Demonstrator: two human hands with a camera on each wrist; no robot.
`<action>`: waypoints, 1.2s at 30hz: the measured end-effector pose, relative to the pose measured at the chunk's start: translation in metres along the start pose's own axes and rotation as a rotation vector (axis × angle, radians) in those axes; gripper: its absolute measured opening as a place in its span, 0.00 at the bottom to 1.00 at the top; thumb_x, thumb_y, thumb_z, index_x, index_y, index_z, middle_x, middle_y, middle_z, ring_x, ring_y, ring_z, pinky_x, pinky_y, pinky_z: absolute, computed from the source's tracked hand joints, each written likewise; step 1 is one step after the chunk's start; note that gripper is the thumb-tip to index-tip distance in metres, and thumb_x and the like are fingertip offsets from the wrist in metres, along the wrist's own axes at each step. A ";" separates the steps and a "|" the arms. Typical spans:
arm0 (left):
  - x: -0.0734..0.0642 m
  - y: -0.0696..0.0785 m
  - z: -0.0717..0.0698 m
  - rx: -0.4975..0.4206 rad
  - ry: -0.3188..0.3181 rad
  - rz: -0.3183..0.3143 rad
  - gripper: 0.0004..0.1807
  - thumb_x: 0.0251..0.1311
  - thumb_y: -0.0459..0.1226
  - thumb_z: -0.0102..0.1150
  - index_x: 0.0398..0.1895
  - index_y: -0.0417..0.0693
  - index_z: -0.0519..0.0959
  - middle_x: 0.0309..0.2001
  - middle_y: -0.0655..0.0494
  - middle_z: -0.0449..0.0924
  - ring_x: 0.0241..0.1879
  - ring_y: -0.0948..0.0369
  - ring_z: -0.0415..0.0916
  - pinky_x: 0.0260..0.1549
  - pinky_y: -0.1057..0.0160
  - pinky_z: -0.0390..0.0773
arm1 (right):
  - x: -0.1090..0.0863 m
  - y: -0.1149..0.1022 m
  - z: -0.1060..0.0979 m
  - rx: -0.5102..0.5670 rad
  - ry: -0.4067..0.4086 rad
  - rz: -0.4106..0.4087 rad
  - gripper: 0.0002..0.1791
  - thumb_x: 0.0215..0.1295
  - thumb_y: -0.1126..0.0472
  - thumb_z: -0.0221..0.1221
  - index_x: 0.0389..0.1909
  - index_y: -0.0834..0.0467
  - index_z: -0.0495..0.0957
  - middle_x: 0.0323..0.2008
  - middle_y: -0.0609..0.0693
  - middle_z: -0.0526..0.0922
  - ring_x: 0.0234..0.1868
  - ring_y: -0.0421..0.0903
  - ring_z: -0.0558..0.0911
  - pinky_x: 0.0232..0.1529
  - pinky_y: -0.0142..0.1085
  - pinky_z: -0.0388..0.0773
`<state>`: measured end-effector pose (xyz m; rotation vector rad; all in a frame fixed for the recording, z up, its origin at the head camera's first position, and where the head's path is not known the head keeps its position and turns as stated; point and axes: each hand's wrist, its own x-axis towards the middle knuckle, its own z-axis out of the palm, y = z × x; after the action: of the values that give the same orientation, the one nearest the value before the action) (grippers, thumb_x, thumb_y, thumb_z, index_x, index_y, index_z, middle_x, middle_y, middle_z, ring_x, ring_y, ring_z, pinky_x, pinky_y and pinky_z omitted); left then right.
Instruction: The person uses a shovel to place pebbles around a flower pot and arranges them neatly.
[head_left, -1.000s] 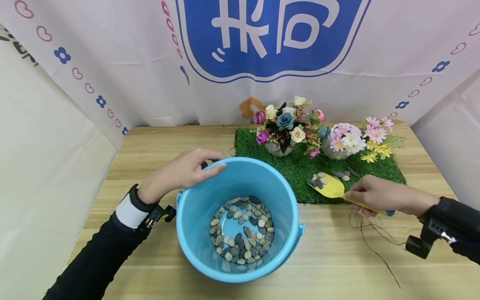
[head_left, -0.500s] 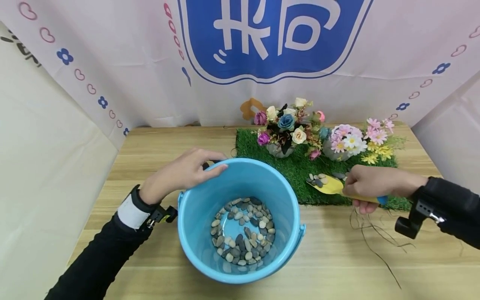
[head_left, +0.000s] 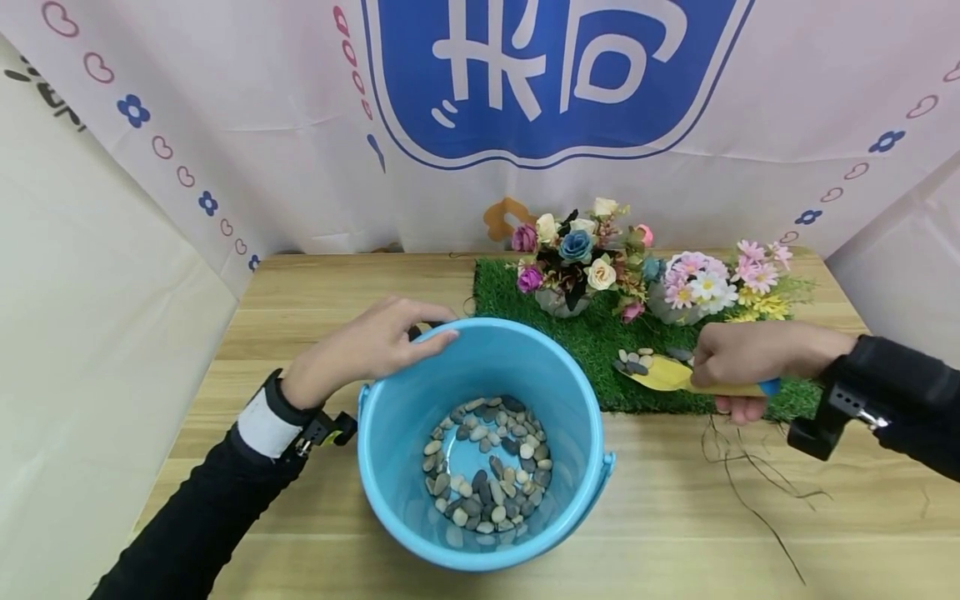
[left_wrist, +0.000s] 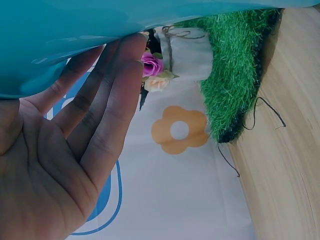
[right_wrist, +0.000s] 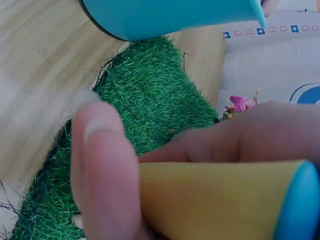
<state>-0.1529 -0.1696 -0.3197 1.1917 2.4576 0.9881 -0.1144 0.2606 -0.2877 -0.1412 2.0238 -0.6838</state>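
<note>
A blue bucket [head_left: 480,333] stands on the table with grey, black and cream pebbles [head_left: 487,500] around its bottom. My left hand [head_left: 367,346] holds its far left rim, thumb on top; in the left wrist view the fingers [left_wrist: 112,120] lie along the outer wall. To the right, my right hand [head_left: 738,358] grips the handle of a small yellow hand trowel [head_left: 660,374] with a blue end [right_wrist: 300,205]. Several pebbles [head_left: 633,362] sit on the blade's tip, low over the green turf mat [head_left: 555,342]. More grey stones [head_left: 678,353] lie just behind the blade, partly hidden by the hand.
Two pots of artificial flowers, roses [head_left: 577,250] and pink and white daisies [head_left: 697,283], stand along the back of the mat. Thin dark threads [head_left: 750,467] lie on the wooden table [head_left: 675,533]. A printed white cloth [head_left: 300,167] hangs behind.
My right hand has shifted up and slightly left over the mat, its grip on the trowel kept, with the blade nearly in place. The left hand and bucket have stayed put.
</note>
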 end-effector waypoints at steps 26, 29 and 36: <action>-0.001 0.004 0.000 0.010 0.002 -0.009 0.12 0.77 0.40 0.53 0.50 0.47 0.85 0.38 0.59 0.84 0.28 0.66 0.80 0.29 0.60 0.81 | -0.057 0.005 -0.034 -0.122 -0.023 -0.191 0.16 0.80 0.63 0.49 0.28 0.58 0.75 0.23 0.52 0.78 0.16 0.47 0.81 0.19 0.40 0.80; 0.000 0.004 0.000 0.011 0.002 -0.007 0.12 0.77 0.40 0.53 0.50 0.48 0.85 0.37 0.60 0.84 0.27 0.66 0.80 0.28 0.60 0.80 | -0.062 0.009 -0.045 -0.136 -0.013 -0.387 0.12 0.80 0.70 0.44 0.43 0.66 0.78 0.26 0.51 0.79 0.17 0.47 0.81 0.18 0.41 0.80; 0.000 0.002 0.000 0.008 -0.001 0.002 0.12 0.77 0.40 0.53 0.50 0.48 0.85 0.37 0.60 0.84 0.25 0.66 0.79 0.26 0.60 0.80 | -0.063 0.001 -0.052 -0.154 0.008 -0.612 0.16 0.79 0.75 0.43 0.61 0.66 0.70 0.34 0.51 0.80 0.19 0.48 0.80 0.19 0.40 0.78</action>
<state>-0.1517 -0.1686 -0.3186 1.1966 2.4620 0.9785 -0.1235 0.3055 -0.2201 -0.8744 2.0433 -0.8963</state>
